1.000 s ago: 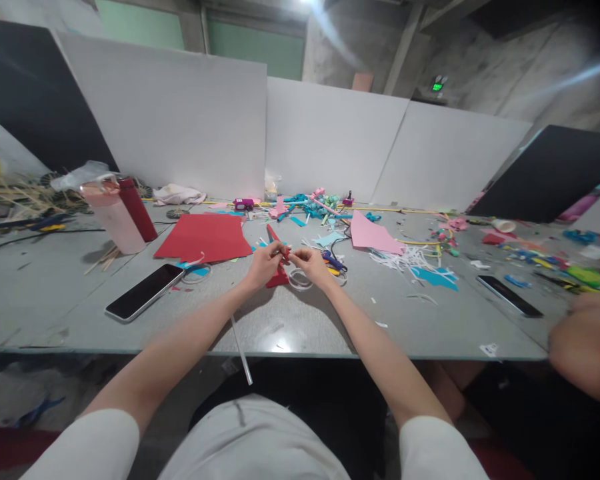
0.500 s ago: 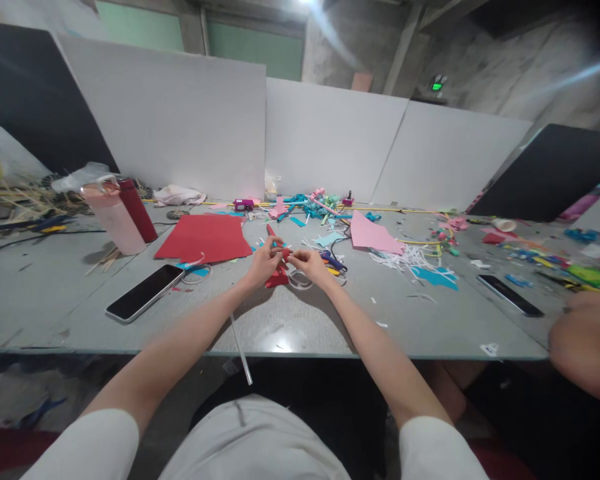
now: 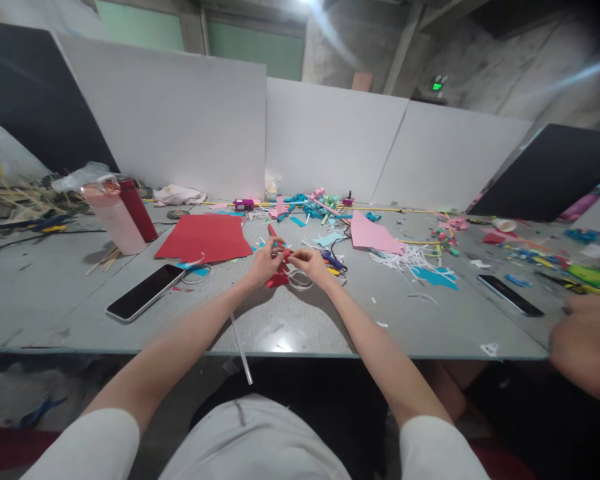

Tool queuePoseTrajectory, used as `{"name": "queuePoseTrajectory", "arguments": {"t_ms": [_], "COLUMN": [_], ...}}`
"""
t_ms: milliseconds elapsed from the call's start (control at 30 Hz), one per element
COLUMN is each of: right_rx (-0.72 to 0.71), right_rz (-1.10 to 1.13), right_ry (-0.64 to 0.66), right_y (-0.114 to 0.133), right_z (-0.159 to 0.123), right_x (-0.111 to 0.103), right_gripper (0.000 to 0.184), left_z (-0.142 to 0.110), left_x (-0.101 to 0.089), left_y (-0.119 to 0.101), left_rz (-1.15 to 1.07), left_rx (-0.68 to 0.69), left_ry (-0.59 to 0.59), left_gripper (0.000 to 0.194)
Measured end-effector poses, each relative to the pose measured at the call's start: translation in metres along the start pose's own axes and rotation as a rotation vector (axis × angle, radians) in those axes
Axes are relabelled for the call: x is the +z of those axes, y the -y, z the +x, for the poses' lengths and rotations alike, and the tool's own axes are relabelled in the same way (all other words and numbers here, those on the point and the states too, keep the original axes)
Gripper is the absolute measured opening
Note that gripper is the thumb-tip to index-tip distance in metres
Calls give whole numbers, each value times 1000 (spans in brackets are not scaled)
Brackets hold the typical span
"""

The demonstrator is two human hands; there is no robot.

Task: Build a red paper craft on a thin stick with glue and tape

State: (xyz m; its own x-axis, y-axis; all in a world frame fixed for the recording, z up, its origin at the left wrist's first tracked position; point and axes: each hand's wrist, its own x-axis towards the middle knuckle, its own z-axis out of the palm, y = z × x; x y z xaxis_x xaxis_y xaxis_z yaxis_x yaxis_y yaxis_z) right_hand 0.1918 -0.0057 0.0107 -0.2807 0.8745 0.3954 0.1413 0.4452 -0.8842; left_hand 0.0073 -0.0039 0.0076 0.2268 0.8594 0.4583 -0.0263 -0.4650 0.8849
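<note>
Between my two hands is a small red piece [image 3: 287, 255], apparently rolled or folded paper, pinched from both sides. My left hand [image 3: 267, 261] grips it with bent fingers, and my right hand [image 3: 310, 263] pinches its right side. Red paper strips [image 3: 277, 281] show below and behind my left hand. Just under my right hand lies a clear ring-shaped coil [image 3: 300, 280]. Scissors with blue and yellow parts [image 3: 335, 263] rest right of my right hand. A large red sheet [image 3: 205, 237] lies to the left.
A phone [image 3: 145, 293] and a pink bottle [image 3: 114, 220] stand to the left. A thin clear stick [image 3: 241, 350] juts over the table's front edge. Pink paper [image 3: 375, 233] and white shreds [image 3: 410, 259] lie right. A co-worker's arm [image 3: 587, 340] is at far right.
My hands stay in nearly the same place, with only slight finger movement around the small red piece. The rest looks unchanged.
</note>
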Motion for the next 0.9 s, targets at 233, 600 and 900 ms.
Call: {"name": "queuePoseTrajectory", "arguments": {"t_ms": [233, 600, 900], "right_rx": [14, 17, -3], "right_rz": [24, 40, -3], "right_ry": [-73, -173, -161], "right_y": [-3, -9, -12], "right_z": [1, 3, 4], "right_x": [0, -3, -1], "right_gripper": [32, 32, 36], "left_z": [0, -1, 1], "left_x": [1, 6, 3], "left_y": [-4, -6, 4], "left_rz": [73, 138, 184], "left_rx": [-84, -139, -86], "left_ry": [-195, -5, -55], "left_gripper": [25, 31, 32]}}
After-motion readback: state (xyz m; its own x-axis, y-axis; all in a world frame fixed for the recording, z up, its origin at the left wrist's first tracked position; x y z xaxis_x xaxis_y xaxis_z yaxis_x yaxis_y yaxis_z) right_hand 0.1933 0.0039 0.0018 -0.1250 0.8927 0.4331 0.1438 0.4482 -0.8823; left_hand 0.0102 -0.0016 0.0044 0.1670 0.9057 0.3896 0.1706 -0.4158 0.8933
